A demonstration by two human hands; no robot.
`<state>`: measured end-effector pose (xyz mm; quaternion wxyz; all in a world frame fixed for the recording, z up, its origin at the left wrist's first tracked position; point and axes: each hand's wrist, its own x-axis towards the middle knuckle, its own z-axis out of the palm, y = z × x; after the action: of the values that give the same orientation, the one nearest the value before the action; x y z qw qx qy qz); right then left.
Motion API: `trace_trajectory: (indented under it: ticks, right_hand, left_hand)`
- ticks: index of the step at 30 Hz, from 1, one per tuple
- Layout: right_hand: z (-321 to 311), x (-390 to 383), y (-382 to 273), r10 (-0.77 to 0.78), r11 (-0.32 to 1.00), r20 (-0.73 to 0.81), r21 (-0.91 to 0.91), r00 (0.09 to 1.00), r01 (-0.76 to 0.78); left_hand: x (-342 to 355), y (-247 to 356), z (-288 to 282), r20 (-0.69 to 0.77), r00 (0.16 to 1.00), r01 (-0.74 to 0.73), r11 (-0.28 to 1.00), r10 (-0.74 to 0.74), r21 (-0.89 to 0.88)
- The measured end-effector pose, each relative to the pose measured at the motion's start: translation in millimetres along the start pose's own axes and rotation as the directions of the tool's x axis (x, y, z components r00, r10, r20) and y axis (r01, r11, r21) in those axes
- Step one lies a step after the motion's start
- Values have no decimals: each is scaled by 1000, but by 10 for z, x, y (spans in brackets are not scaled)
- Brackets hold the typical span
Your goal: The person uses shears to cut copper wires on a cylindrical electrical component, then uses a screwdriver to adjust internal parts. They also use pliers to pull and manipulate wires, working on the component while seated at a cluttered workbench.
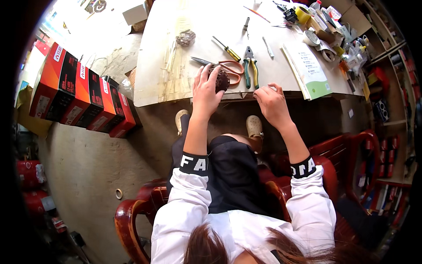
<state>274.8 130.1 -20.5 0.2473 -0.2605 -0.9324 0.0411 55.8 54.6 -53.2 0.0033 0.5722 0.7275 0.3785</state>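
Note:
My left hand [205, 94] is at the table's near edge, its fingers curved over a dark brown, rough, round thing [223, 80] that looks like a pine cone. The hand hides part of it. Just beyond lie scissors [234, 72] with orange handles, their blades pointing left. To the right of these are pliers [247, 70] with green and yellow handles. My right hand [272, 102] hovers by the table edge near the plier handles, thumb and fingers pinched together. Whatever is between those fingertips is too small to make out.
A second brownish, cone-like ball [186, 38] sits farther back on the table [158, 75]. A yellow-handled screwdriver [227, 48], a slim pen-like tool [268, 47] and a booklet [310, 72] lie rightward. Clutter with tape rolls [311, 38] fills the far right. Red-black boxes [83, 94] stand left.

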Motion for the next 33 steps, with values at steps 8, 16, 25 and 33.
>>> trace_trajectory:
  ticks: [8, 16, 25, 33]
  right_hand:
    - [-10, -124, 37, 37, 997, 110, 69, 993, -44]
    - [304, -406, -142, 30, 962, 410, 235, 912, -138]
    - [281, -350, 145, 218, 488, 674, 552, 706, -677]
    - [192, -430, 746, 164, -647, 656, 635, 736, -422]
  left_hand:
    - [1, -11, 27, 186, 976, 117, 993, -110, -26]
    - [1, -125, 109, 223, 948, 230, 973, -225, 3]
    - [103, -283, 188, 140, 971, 202, 979, -196, -29]
    - [139, -348, 278, 214, 955, 249, 945, -203, -213]
